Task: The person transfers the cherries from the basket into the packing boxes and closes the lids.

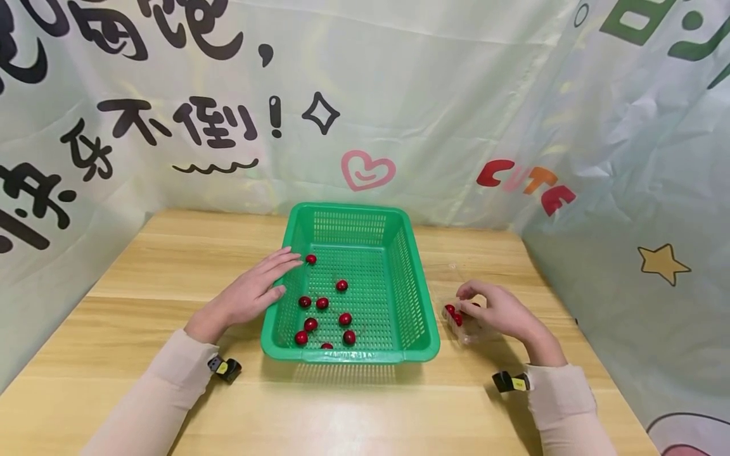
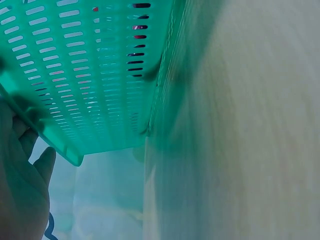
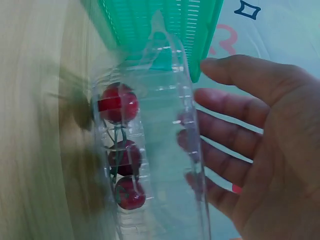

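Left grip (image 1: 251, 292) lies flat with straight fingers on the left rim of the green basket (image 1: 419, 304), fingertips just beside one red fruit (image 1: 310, 259) at the inner wall. Right grip (image 1: 502, 310) curls loosely round a clear box (image 3: 165, 165) on the worktop (image 1: 142, 285), just right of the basket; whether the fingers clamp it or only cup it I cannot tell. Three red fruits (image 3: 122, 150) with green stalks lie inside the box. More red fruits (image 1: 325, 316) are scattered over the basket floor, towards its near left part.
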The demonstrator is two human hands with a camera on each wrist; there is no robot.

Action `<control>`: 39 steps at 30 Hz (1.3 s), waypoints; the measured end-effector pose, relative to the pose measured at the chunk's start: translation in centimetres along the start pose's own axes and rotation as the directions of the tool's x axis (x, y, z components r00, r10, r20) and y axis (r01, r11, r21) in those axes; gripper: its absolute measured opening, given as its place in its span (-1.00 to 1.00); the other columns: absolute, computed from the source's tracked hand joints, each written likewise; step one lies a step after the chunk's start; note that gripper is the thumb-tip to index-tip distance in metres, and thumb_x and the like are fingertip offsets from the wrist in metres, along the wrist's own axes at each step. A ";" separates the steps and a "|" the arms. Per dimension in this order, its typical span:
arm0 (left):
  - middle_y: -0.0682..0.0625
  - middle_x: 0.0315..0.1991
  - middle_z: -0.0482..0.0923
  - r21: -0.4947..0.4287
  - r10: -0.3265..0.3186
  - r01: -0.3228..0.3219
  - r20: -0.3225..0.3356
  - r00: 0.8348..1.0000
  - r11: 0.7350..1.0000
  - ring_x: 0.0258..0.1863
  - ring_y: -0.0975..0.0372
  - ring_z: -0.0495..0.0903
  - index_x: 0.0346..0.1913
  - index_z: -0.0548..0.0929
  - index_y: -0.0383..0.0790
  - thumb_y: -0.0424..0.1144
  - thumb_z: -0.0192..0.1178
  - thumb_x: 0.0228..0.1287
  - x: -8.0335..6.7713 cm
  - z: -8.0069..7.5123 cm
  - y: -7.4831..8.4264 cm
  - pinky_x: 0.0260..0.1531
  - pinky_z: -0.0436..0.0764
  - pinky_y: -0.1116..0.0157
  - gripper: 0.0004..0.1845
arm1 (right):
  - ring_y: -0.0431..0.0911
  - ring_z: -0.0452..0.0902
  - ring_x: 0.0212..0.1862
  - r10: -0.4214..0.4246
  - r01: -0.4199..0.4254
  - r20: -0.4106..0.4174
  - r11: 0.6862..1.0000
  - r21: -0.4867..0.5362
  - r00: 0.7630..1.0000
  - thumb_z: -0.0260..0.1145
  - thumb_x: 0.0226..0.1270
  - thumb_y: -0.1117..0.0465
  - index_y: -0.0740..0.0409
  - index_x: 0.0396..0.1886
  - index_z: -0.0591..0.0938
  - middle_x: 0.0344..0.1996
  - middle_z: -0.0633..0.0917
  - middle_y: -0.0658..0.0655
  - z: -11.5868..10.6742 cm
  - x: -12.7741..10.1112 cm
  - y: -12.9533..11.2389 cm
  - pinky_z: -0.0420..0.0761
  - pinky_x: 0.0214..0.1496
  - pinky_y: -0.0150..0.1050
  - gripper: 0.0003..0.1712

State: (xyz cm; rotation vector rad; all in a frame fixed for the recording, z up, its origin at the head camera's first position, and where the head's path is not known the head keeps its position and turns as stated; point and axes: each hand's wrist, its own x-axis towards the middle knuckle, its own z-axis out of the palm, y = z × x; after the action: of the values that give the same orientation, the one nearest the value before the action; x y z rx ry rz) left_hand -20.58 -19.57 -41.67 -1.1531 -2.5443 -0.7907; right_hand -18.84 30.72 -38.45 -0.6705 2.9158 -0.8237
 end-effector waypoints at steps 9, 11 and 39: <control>-0.16 0.44 0.21 0.003 0.011 -0.011 -0.006 1.000 1.000 0.50 -0.01 -0.02 0.40 0.34 -0.31 -0.27 0.03 0.42 0.1 -0.3 -0.1 0.37 0.13 -0.14 -0.48 | 0.14 0.55 0.05 -0.067 0.062 -0.096 0.997 -0.050 0.993 0.34 0.36 0.08 0.16 -0.01 0.62 -0.05 0.66 0.15 -0.5 0.6 -1.3 0.51 0.06 0.17 -0.68; -0.18 0.44 0.21 0.004 0.015 -0.015 -0.006 1.000 1.000 0.50 -0.02 -0.01 0.40 0.34 -0.31 -0.27 0.03 0.42 0.1 -0.3 -0.1 0.37 0.12 -0.13 -0.48 | 0.13 0.55 0.05 -0.097 0.090 -0.102 0.994 -0.065 0.990 0.33 0.36 0.07 0.14 0.01 0.61 -0.03 0.65 0.14 -0.7 0.9 -1.7 0.52 0.06 0.15 -0.67; -0.13 0.45 0.20 -0.005 0.005 -0.005 0.003 1.000 1.000 0.50 -0.02 -0.02 0.41 0.34 -0.31 -0.28 0.01 0.43 0.0 -0.2 0.1 0.37 0.12 -0.13 -0.48 | -0.01 0.44 0.17 -0.452 0.430 -0.050 0.872 -0.232 0.890 0.33 0.36 0.08 0.18 0.19 0.52 0.10 0.55 0.10 -2.8 7.6 -12.3 0.42 0.25 0.00 -0.52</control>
State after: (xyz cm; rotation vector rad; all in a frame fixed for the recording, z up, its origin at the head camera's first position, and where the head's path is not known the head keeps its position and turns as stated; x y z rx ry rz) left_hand -20.51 -19.59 -41.48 -1.1627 -2.5417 -0.7954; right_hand -21.32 19.49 -29.18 -1.3963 3.0117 -0.5785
